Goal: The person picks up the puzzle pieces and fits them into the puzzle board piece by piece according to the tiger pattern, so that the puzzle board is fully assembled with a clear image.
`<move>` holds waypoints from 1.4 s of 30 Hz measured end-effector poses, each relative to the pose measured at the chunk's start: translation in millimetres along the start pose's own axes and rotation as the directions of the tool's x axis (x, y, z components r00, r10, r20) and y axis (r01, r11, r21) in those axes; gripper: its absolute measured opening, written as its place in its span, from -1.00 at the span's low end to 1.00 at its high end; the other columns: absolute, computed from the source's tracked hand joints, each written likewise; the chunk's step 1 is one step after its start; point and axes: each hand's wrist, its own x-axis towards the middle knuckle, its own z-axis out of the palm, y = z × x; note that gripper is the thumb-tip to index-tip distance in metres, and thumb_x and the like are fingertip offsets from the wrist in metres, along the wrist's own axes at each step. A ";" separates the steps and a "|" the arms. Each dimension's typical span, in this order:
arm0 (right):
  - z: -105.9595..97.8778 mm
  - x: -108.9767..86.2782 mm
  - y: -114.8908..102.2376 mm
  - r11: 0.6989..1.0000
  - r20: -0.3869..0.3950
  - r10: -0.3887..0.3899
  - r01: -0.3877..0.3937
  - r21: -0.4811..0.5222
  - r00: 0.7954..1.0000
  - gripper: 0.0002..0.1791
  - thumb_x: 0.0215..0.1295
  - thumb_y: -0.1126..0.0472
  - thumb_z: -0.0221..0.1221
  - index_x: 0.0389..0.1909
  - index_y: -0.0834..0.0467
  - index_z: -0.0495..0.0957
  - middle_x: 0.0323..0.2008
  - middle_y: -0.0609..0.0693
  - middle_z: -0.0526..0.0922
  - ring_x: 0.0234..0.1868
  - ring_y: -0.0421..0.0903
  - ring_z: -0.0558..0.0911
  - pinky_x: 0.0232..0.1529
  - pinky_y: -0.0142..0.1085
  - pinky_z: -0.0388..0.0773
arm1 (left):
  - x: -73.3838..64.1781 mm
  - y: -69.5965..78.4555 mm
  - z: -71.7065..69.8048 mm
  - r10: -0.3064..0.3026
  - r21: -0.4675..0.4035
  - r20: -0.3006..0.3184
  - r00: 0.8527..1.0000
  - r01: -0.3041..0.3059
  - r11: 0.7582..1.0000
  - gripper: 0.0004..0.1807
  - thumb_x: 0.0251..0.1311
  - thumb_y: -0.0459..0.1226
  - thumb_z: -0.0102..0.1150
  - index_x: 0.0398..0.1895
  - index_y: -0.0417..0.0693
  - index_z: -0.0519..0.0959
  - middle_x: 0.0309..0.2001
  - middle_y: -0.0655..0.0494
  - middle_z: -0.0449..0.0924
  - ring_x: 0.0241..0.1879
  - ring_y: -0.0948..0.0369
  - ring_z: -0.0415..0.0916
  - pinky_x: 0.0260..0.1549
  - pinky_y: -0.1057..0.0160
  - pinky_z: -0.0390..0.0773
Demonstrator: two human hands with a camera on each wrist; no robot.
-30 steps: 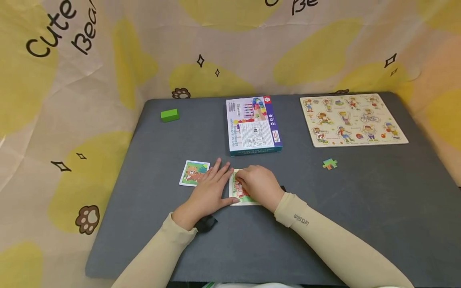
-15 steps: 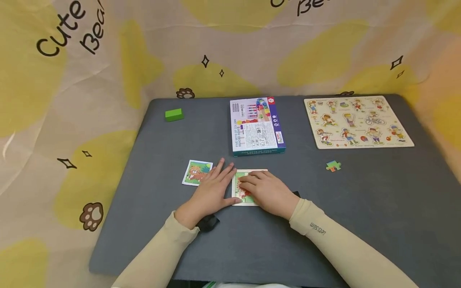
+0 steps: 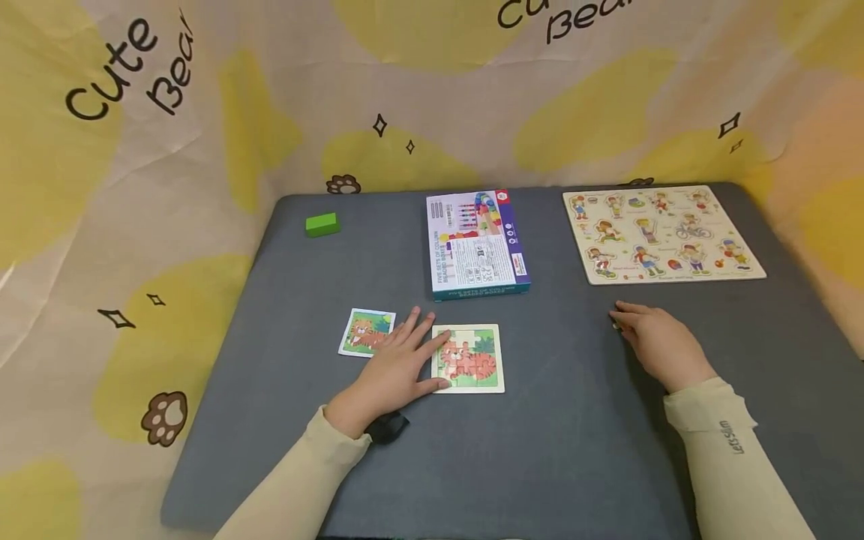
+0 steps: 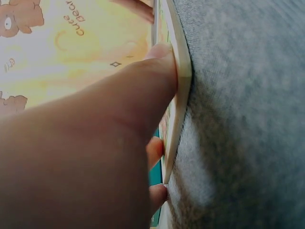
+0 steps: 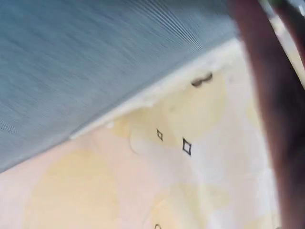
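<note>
A tiger jigsaw puzzle [image 3: 467, 367] in a pale tray lies in the middle of the table, with a pale bare spot near its top edge. My left hand [image 3: 388, 375] rests spread at its left side, thumb and index finger on its edge; the left wrist view shows the thumb [image 4: 157, 71] pressing on the rim. Partly under the left fingers lies a tiger picture card [image 3: 365, 332]. Far to the right, my right hand [image 3: 664, 346] pinches a small jigsaw piece [image 3: 616, 325], mostly hidden by the fingers. The right wrist view is blurred.
Behind the puzzle lies a flat printed box [image 3: 478, 244]. A wooden board with children figures [image 3: 664, 235] is at the back right, beyond my right hand. A green block [image 3: 322, 224] sits at the back left. A patterned cloth [image 3: 432, 97] hangs behind the table.
My right hand has left the puzzle and moved right to the loose jigsaw piece, which it now pinches. The left hand has stayed by the puzzle, its index finger now over the edge.
</note>
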 end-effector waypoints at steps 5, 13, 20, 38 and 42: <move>3.8 -9.4 6.5 0.996 -0.167 0.045 -0.031 0.085 0.985 -0.69 0.13 0.44 0.49 -0.08 0.38 0.75 -0.16 0.33 0.70 -0.21 0.33 0.68 -0.21 0.27 0.58 | 1.9 -1.7 1.4 0.002 0.027 0.017 1.000 -0.003 1.000 -0.01 0.30 0.30 0.25 0.69 0.16 0.15 0.69 -0.04 -0.11 0.67 0.01 -0.44 0.58 -0.11 -0.12; 2.8 11.9 -57.6 0.915 -0.177 -0.105 0.164 0.368 0.979 -0.76 0.08 0.49 0.52 -0.27 0.15 0.81 -0.31 -0.06 0.76 -0.31 -0.09 0.71 -0.28 -0.17 0.69 | 4.8 -1.2 2.0 0.033 0.043 0.017 0.999 -0.033 0.999 0.08 0.23 0.34 0.30 0.68 0.05 0.16 0.68 -0.05 -0.07 0.67 -0.02 -0.42 0.58 -0.11 -0.12; 19.6 59.6 -137.3 0.840 0.019 -0.219 0.178 0.512 0.976 -0.83 0.22 0.38 0.48 -0.21 0.10 0.78 -0.28 -0.13 0.75 -0.28 -0.18 0.66 -0.14 -0.18 0.71 | 9.9 -3.6 3.0 0.017 0.050 0.010 1.000 -0.017 0.999 0.07 0.23 0.33 0.31 0.68 0.07 0.16 0.68 -0.03 -0.06 0.67 -0.02 -0.41 0.58 -0.12 -0.09; 52.5 90.8 -169.4 0.936 0.037 -0.263 0.246 0.251 0.964 -0.88 0.19 0.25 0.53 -0.26 0.13 0.84 -0.35 -0.09 0.67 -0.29 -0.12 0.62 -0.14 -0.21 0.65 | 11.0 -7.1 7.2 0.028 0.045 0.003 1.000 -0.028 0.999 0.07 0.24 0.34 0.28 0.69 0.08 0.15 0.69 -0.01 -0.07 0.67 -0.01 -0.41 0.58 -0.10 -0.11; 58.5 72.0 -176.5 0.931 -0.040 -0.362 0.363 0.026 0.931 -0.96 0.25 0.25 0.49 -0.29 0.12 0.85 -0.33 -0.05 0.69 -0.27 -0.07 0.63 -0.12 -0.16 0.66 | 8.9 -6.1 6.7 0.022 0.040 0.016 1.000 -0.023 0.999 0.07 0.24 0.34 0.28 0.68 0.08 0.16 0.69 -0.01 -0.07 0.67 -0.01 -0.41 0.58 -0.10 -0.11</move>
